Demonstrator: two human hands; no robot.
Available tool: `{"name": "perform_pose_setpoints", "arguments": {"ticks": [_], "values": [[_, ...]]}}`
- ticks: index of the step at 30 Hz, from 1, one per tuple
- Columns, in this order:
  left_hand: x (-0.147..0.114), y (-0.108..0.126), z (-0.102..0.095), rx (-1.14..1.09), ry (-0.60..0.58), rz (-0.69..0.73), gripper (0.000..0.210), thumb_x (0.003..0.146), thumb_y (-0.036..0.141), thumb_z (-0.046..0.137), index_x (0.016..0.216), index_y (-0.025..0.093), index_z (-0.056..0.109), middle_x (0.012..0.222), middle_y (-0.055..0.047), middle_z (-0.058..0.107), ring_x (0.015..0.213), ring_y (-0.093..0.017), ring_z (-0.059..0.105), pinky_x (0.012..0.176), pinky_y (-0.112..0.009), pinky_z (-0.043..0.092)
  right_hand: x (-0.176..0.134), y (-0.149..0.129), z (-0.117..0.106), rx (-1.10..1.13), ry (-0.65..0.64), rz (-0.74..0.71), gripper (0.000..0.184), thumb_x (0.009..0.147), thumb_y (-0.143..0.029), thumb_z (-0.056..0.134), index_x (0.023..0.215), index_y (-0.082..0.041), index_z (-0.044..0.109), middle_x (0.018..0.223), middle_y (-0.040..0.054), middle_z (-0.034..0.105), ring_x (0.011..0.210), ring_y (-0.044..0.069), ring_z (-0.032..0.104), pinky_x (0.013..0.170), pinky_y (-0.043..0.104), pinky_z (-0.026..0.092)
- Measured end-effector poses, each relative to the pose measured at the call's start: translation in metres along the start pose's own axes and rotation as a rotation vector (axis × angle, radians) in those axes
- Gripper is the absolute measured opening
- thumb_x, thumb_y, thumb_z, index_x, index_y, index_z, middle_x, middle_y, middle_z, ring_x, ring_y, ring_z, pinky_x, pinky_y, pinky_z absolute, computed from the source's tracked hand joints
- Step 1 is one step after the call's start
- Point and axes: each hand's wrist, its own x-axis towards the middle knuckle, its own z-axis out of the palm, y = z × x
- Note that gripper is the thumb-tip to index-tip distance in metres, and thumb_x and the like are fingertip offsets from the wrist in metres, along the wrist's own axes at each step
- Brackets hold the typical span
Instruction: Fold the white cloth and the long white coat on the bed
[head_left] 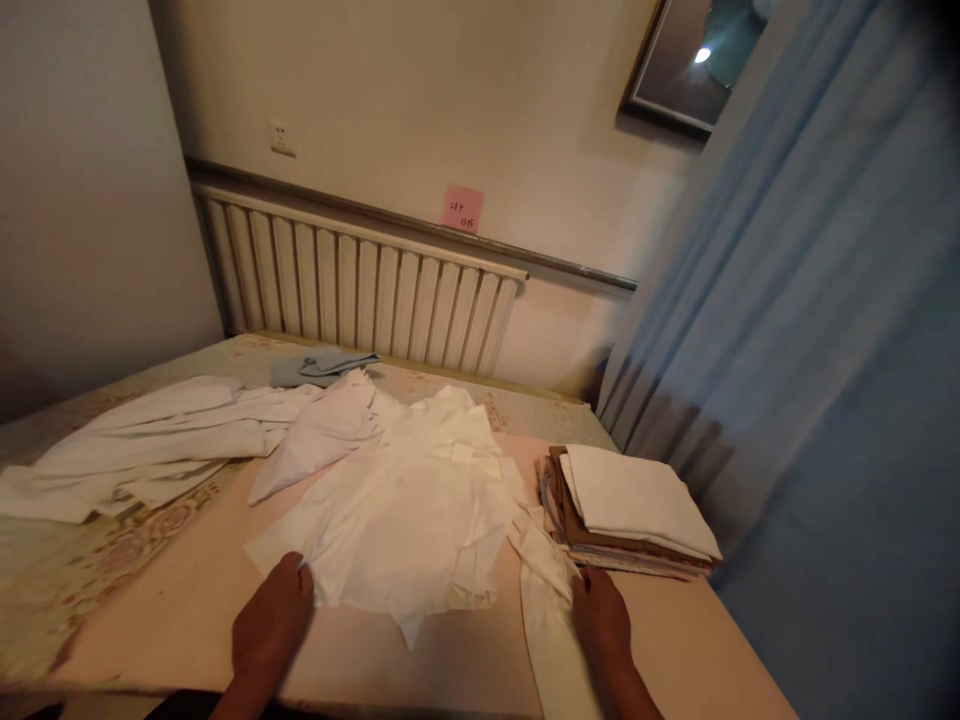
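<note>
A white shirt [412,510] lies spread on a pale pink board or sheet [195,600], its fabric creased and one long sleeve [551,600] stretching down the right side. My left hand [274,618] is closed at the shirt's lower left edge, with the cloth pinched between thumb and fingers. Along the outer edge of the sleeve, my right hand [602,615] is closed on the fabric. The fingertips of both hands are partly hidden by the hands themselves.
A stack of folded clothes [637,505] sits at the right, a white one on top. Loose white garments [172,430] and a grey-blue cloth [322,367] lie to the left and back. A radiator [360,285] lines the wall; a blue curtain [787,330] hangs at the right.
</note>
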Motion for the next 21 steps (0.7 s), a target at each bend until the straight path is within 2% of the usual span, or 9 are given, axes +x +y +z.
{"name": "perform_pose_setpoints", "arguments": {"ticks": [3, 7, 11, 14, 16, 18, 21], "values": [[-0.001, 0.0, 0.001, 0.013, 0.014, 0.008, 0.035, 0.094, 0.041, 0.018, 0.089, 0.023, 0.047, 0.091, -0.007, 0.064, 0.074, -0.023, 0.059, 0.056, -0.031, 0.031, 0.006, -0.025, -0.028, 0.152, 0.104, -0.029, 0.029, 0.084, -0.041, 0.039, 0.077, -0.022, 0.059, 0.074, 0.0045, 0.065, 0.068, 0.019, 0.058, 0.062, 0.028, 0.038], [-0.001, 0.0, 0.001, 0.018, 0.019, 0.0, 0.035, 0.094, 0.041, 0.017, 0.088, 0.023, 0.047, 0.089, -0.007, 0.064, 0.072, -0.023, 0.059, 0.055, -0.032, 0.031, 0.027, -0.06, -0.071, 0.385, 0.33, -0.003, 0.034, 0.079, -0.05, 0.045, 0.08, -0.02, 0.06, 0.07, 0.0038, 0.064, 0.067, 0.02, 0.058, 0.063, 0.028, 0.04], [0.0, 0.001, 0.0, -0.001, 0.015, 0.01, 0.034, 0.094, 0.04, 0.019, 0.088, 0.023, 0.048, 0.087, -0.007, 0.063, 0.071, -0.022, 0.059, 0.056, -0.032, 0.031, 0.046, -0.093, -0.101, 0.581, 0.39, 0.044, 0.035, 0.074, -0.053, 0.052, 0.077, -0.019, 0.06, 0.064, 0.0015, 0.062, 0.062, 0.017, 0.055, 0.06, 0.027, 0.041], [-0.001, 0.001, -0.001, -0.01, 0.017, 0.02, 0.033, 0.094, 0.04, 0.019, 0.088, 0.023, 0.047, 0.088, -0.007, 0.064, 0.072, -0.023, 0.059, 0.056, -0.032, 0.031, 0.044, -0.123, -0.109, 0.729, 0.346, 0.051, 0.034, 0.073, -0.052, 0.057, 0.078, -0.018, 0.06, 0.055, -0.003, 0.056, 0.053, 0.014, 0.051, 0.053, 0.025, 0.039], [-0.001, 0.001, 0.0, -0.004, 0.026, 0.023, 0.033, 0.094, 0.039, 0.02, 0.087, 0.023, 0.047, 0.09, -0.007, 0.064, 0.073, -0.023, 0.059, 0.056, -0.032, 0.031, 0.032, -0.147, -0.107, 0.838, 0.283, 0.011, 0.031, 0.074, -0.05, 0.059, 0.08, -0.019, 0.059, 0.051, -0.0061, 0.051, 0.047, 0.013, 0.048, 0.048, 0.023, 0.038], [-0.001, 0.001, 0.0, 0.003, 0.025, 0.022, 0.033, 0.094, 0.039, 0.019, 0.087, 0.023, 0.047, 0.09, -0.007, 0.064, 0.072, -0.022, 0.059, 0.055, -0.032, 0.03, 0.013, -0.174, -0.103, 0.913, 0.196, -0.078, 0.027, 0.077, -0.046, 0.058, 0.082, -0.019, 0.059, 0.049, -0.0075, 0.048, 0.044, 0.011, 0.047, 0.046, 0.022, 0.038], [-0.001, 0.001, 0.0, 0.014, 0.021, 0.012, 0.034, 0.095, 0.039, 0.019, 0.087, 0.023, 0.048, 0.09, -0.007, 0.064, 0.07, -0.022, 0.059, 0.055, -0.031, 0.029, -0.022, -0.209, -0.096, 0.931, -0.026, -0.294, 0.021, 0.082, -0.037, 0.056, 0.089, -0.018, 0.063, 0.051, -0.0069, 0.051, 0.045, 0.011, 0.05, 0.047, 0.02, 0.039]]}}
